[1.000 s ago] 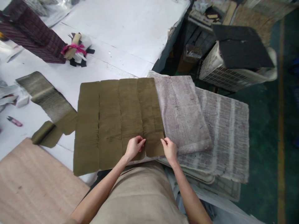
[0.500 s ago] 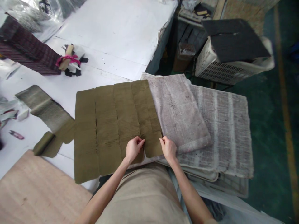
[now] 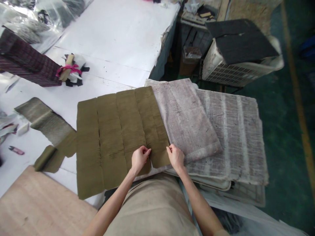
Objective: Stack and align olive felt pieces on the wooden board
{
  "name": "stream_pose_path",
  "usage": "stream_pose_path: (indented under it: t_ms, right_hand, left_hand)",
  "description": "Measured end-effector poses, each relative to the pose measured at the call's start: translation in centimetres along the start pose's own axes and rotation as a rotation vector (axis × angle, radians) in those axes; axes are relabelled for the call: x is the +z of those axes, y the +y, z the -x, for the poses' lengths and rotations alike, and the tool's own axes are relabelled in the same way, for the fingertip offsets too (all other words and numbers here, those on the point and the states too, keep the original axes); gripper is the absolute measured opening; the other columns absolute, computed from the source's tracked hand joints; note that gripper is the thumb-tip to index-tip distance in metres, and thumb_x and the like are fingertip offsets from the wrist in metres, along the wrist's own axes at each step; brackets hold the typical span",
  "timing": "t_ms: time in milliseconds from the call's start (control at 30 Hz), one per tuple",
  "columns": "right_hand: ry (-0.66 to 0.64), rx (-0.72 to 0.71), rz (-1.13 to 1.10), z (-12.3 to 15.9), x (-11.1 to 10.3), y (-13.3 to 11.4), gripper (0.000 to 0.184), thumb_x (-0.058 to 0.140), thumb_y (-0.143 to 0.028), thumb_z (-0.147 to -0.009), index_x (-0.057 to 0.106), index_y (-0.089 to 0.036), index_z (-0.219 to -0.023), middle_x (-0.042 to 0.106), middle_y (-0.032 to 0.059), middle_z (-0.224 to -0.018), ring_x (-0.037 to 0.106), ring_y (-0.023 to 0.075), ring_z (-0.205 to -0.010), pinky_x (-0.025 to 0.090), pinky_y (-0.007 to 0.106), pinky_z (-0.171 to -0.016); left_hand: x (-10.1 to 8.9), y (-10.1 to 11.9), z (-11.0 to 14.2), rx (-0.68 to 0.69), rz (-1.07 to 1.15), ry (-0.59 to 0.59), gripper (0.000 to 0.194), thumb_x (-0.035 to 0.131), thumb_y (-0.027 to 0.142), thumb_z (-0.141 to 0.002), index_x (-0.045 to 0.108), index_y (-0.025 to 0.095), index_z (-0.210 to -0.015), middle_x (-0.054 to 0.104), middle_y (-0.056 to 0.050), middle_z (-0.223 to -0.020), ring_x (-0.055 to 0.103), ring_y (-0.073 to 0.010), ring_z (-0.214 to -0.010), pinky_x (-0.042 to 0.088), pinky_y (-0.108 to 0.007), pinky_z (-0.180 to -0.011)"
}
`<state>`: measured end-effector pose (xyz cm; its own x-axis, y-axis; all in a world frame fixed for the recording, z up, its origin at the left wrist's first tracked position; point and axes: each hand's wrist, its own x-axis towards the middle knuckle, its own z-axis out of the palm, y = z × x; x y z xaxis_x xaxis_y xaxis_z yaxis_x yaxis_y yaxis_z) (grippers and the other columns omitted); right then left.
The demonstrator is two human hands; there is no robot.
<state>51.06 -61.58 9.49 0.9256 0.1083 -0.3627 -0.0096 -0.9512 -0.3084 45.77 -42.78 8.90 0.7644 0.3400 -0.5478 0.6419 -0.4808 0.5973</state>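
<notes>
An olive-green fabric piece (image 3: 113, 131) with several lengthwise strips lies flat on the white table (image 3: 118, 36) in front of me. My left hand (image 3: 139, 159) pinches the left edge of its rightmost strip near the front end. My right hand (image 3: 175, 157) pinches the right edge of that same strip, fingers closed. The strip's right side overlaps a greyish-pink fabric pile (image 3: 187, 118).
More grey striped fabric pieces (image 3: 236, 137) are stacked to the right. A loose olive strip (image 3: 46, 123) lies at left, near small pink snips (image 3: 16, 150). A dark plaid bundle (image 3: 24, 62), a tied scrap bundle (image 3: 70, 69), a wooden board (image 3: 36, 209) and a white crate (image 3: 236, 70) are around.
The view has drifted, so the scene sits slightly lower and further left. Both hands stay pinched on the rightmost olive strip.
</notes>
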Motion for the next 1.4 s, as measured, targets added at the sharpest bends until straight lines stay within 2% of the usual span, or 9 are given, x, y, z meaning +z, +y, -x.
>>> stream_pose_path:
  t_ms: [400, 600, 1000, 1133, 1233, 1333, 1400]
  right_hand:
    - [-0.032, 0.02, 0.071, -0.1, -0.2, -0.2, 0.024, 0.046, -0.038, -0.094, 0.06, -0.023, -0.081, 0.068, -0.0004, -0.07, 0.062, 0.013, -0.062, 0.021, 0.025, -0.051]
    - [-0.049, 0.016, 0.086, -0.1, -0.3, -0.3, 0.025, 0.045, -0.038, -0.095, 0.061, -0.022, -0.083, 0.068, 0.0018, -0.074, 0.062, 0.0133, -0.063, 0.025, 0.024, -0.052]
    - [-0.039, 0.047, 0.182, 0.0, -0.1, -1.0, 0.02, 0.043, -0.039, -0.095, 0.053, -0.021, -0.093, 0.067, 0.0029, -0.07, 0.065, 0.0175, -0.063, 0.032, 0.024, -0.053]
    - [0.016, 0.061, 0.221, 0.3, 0.0, -1.2, 0.02, 0.044, -0.039, -0.095, 0.049, -0.02, -0.099, 0.068, 0.0045, -0.076, 0.065, 0.0171, -0.063, 0.032, 0.024, -0.053]
    - [0.068, 0.062, 0.203, 0.5, 0.0, -0.7, 0.024, 0.046, -0.043, -0.093, 0.048, -0.019, -0.099, 0.067, 0.0058, -0.084, 0.064, 0.0167, -0.065, 0.031, 0.025, -0.052]
    - [0.143, 0.012, 0.121, 0.8, 0.0, -0.3, 0.03, 0.043, -0.048, -0.093, 0.048, -0.02, -0.1, 0.064, 0.006, -0.09, 0.063, 0.0169, -0.07, 0.03, 0.025, -0.053]
    - [0.196, -0.051, 0.054, 1.1, 0.0, -0.4, 0.029, 0.041, -0.047, -0.094, 0.049, -0.02, -0.102, 0.063, 0.006, -0.095, 0.062, 0.0172, -0.077, 0.032, 0.025, -0.055]
  left_hand:
    - [0.4, -0.3, -0.2, -0.005, -0.037, 0.018, 0.033, 0.05, 0.05, -0.083, 0.057, 0.021, -0.071, 0.06, 0.005, -0.055, 0.049, -0.0093, -0.037, 0.032, -0.022, -0.043]
    - [0.4, -0.1, -0.1, -0.017, -0.052, 0.046, 0.032, 0.051, 0.049, -0.083, 0.058, 0.021, -0.07, 0.06, 0.005, -0.054, 0.049, -0.0093, -0.038, 0.031, -0.022, -0.045]
    - [1.0, -0.7, -0.2, 0.05, -0.112, 0.16, 0.028, 0.055, 0.046, -0.082, 0.055, 0.021, -0.071, 0.06, 0.004, -0.061, 0.051, -0.0102, -0.049, 0.028, -0.022, -0.049]
    - [1.1, -0.5, -0.3, 0.047, -0.092, 0.162, 0.025, 0.057, 0.043, -0.081, 0.054, 0.021, -0.071, 0.059, 0.004, -0.059, 0.05, -0.0099, -0.048, 0.027, -0.022, -0.049]
    - [0.6, -0.7, 0.2, 0.063, 0.038, 0.077, 0.023, 0.056, 0.042, -0.082, 0.054, 0.021, -0.074, 0.057, 0.005, -0.055, 0.05, -0.0101, -0.045, 0.03, -0.022, -0.048]
    - [-0.7, -1.9, 1.5, 0.156, 0.138, 0.013, 0.017, 0.054, 0.038, -0.083, 0.054, 0.021, -0.08, 0.06, 0.004, -0.061, 0.054, -0.0106, -0.051, 0.036, -0.021, -0.052]
    - [-1.8, -3.2, 2.8, 0.217, 0.084, 0.034, 0.013, 0.054, 0.034, -0.084, 0.056, 0.021, -0.083, 0.061, 0.003, -0.068, 0.055, -0.0113, -0.058, 0.039, -0.022, -0.056]
